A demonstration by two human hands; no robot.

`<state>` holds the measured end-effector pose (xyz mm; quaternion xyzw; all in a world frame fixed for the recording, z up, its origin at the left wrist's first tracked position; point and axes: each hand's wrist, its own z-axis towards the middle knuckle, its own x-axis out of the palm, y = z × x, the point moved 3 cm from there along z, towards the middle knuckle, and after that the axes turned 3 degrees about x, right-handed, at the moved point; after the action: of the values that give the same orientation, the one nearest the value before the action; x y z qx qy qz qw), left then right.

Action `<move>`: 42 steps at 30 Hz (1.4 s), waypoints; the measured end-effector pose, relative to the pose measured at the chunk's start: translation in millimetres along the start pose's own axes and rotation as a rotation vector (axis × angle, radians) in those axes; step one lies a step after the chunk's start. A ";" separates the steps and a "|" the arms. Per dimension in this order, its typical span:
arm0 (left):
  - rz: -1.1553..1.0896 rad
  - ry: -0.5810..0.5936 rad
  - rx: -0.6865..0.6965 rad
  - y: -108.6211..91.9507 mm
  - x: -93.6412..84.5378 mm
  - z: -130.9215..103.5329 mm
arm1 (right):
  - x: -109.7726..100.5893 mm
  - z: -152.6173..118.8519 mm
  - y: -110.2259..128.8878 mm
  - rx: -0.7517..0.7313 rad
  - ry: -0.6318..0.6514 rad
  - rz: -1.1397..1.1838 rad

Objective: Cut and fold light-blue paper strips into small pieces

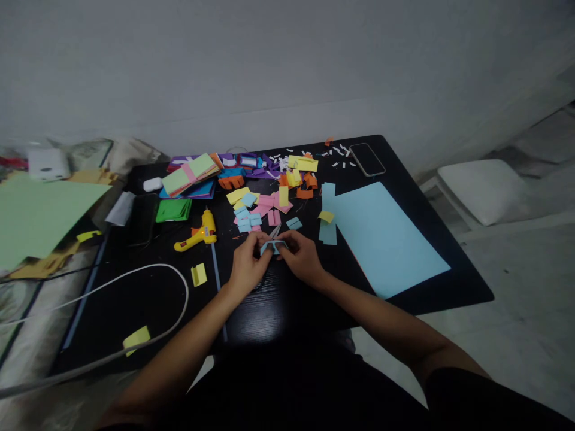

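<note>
A small folded piece of light blue paper is pinched between my two hands over the front of the black table. My left hand grips its left end, with thumb and fingers closed. On its other end, my right hand is closed in the same way. Scissors lie just beyond the fingers, their blades showing and the handles hidden. Past them is a loose pile of pink paper pieces and blue paper pieces. One folded blue piece lies apart, near my right hand.
A yellow glue gun lies to the left, beside green folded paper. A large light blue sheet and blue strips lie right. A phone is at the back right. A white cable loops across the left.
</note>
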<state>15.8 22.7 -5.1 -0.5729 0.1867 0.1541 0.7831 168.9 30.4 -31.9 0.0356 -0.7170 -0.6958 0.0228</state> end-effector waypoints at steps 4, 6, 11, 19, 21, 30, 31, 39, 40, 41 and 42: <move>-0.043 -0.014 0.022 -2.3 -0.8 -0.6 | 1.4 -1.1 5.1 -0.008 0.029 0.137; -0.074 -0.029 0.031 -2.5 -1.7 -1.1 | 0.7 -0.3 8.6 -0.006 0.052 0.211; -0.222 -0.027 -0.051 -0.5 -2.9 -0.1 | -4.7 4.3 12.7 0.077 0.168 0.310; -0.555 0.102 -0.186 2.4 -6.8 12.4 | -12.0 8.4 15.8 0.117 0.250 0.402; -0.599 0.149 -0.176 3.4 -8.8 12.8 | -13.2 9.2 15.6 0.111 0.271 0.441; -0.145 0.036 -0.010 2.9 -10.6 5.6 | -8.6 5.8 11.1 0.025 0.074 0.220; -0.129 0.011 -0.013 4.0 -9.8 5.4 | -8.1 5.7 9.7 0.023 0.073 0.217; -0.110 0.002 -0.007 10.7 -10.5 7.4 | -12.3 7.4 7.2 -0.010 0.061 0.099; -0.101 -0.003 0.000 10.3 -11.1 7.3 | -12.4 7.6 7.9 -0.004 0.058 0.096; -0.094 -0.006 0.004 9.7 -11.4 7.2 | -12.3 7.9 8.4 0.006 0.059 0.097; -0.091 -0.005 0.005 9.0 -11.5 7.1 | -12.0 8.1 8.8 0.017 0.063 0.102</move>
<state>2.4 31.7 -5.3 -0.5785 0.1589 0.1192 0.7911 180.1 39.7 -23.2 0.0210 -0.7226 -0.6862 0.0807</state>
